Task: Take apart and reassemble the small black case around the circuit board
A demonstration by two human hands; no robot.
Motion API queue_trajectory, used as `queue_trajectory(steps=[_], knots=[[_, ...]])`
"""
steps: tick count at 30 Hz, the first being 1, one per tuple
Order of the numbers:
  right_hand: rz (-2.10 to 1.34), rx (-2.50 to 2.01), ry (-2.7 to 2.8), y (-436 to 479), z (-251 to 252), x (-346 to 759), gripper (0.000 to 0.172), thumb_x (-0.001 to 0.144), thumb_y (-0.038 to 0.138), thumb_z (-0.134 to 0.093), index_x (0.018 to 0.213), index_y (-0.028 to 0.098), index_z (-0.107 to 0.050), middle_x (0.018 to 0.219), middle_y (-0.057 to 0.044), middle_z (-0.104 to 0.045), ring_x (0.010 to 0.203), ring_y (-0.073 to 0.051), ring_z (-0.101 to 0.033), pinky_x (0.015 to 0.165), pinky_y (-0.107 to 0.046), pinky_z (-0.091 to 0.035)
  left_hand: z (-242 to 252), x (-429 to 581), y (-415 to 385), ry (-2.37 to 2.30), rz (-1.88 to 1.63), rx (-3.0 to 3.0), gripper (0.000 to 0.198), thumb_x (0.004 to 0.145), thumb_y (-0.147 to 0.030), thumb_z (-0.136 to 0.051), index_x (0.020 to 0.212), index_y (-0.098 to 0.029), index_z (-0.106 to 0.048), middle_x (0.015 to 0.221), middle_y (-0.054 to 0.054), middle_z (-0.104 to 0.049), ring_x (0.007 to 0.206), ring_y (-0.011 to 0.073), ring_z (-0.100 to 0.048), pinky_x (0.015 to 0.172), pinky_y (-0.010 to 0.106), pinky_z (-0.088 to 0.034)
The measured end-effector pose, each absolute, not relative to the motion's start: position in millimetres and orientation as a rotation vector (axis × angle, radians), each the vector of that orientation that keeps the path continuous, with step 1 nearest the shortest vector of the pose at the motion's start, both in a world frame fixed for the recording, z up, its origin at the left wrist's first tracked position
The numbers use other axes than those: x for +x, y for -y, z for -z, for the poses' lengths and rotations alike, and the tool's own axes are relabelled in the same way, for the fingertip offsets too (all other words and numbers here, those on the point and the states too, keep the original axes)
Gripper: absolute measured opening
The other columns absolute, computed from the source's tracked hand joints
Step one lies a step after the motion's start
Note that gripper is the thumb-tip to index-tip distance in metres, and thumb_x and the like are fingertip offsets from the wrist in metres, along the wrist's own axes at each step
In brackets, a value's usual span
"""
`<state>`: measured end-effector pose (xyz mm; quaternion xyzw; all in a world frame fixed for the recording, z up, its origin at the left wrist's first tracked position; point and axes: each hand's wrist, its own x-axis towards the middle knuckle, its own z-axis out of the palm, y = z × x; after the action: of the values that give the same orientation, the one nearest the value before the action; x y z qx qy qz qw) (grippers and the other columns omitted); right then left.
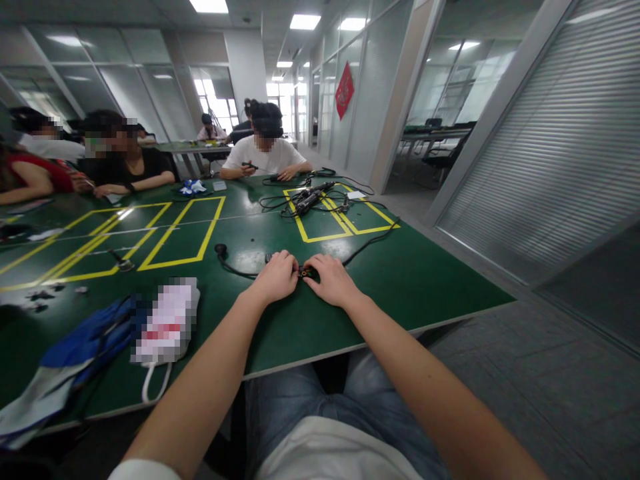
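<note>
Here, both hands (277, 275) (331, 279) on black cable (240, 272)

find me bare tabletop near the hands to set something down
Roomy: green tabletop right of the right hand, between black cable and the near and right edges. Smaller: between plug, pale strapped item and left forearm. Crowded: far yellow-taped boxes, strewn with tangled cables.
</note>
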<state>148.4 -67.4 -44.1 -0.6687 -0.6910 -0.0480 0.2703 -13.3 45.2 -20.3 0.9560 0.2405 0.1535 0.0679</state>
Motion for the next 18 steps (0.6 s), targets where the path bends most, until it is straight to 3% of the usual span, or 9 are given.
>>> queue_trajectory(steps=[10, 18], knots=[[0.126, -1.810, 1.861, 68.4, 40.5, 146.7, 0.019, 0.095, 0.021, -0.073, 0.113, 0.023, -0.068, 0.116, -0.008, -0.072, 0.106, -0.028, -0.063, 0.088, -0.041, -0.044, 17.2, -11.2, -38.0, -0.784, -0.420, 2.931, 0.019, 0.092, -0.014, -0.055, 0.102, -0.020, -0.070, 0.107, 0.011, -0.065, 0.106, 0.0287, -0.062, 0.097, 0.044, -0.053], [0.120, -1.804, 1.873, 68.1, 40.4, 146.2, 0.019, 0.095, 0.021, -0.072, 0.113, 0.022, -0.067, 0.117, -0.008, -0.072, 0.106, -0.028, -0.061, 0.089, -0.041, -0.043, 21.9, -4.4, -35.9, -0.892, -0.431, 2.868, 0.010, 0.091, -0.017, -0.057, 0.094, -0.020, -0.066, 0.105, 0.011, -0.064, 0.106, 0.0293, -0.061, 0.097, 0.045, -0.052]])
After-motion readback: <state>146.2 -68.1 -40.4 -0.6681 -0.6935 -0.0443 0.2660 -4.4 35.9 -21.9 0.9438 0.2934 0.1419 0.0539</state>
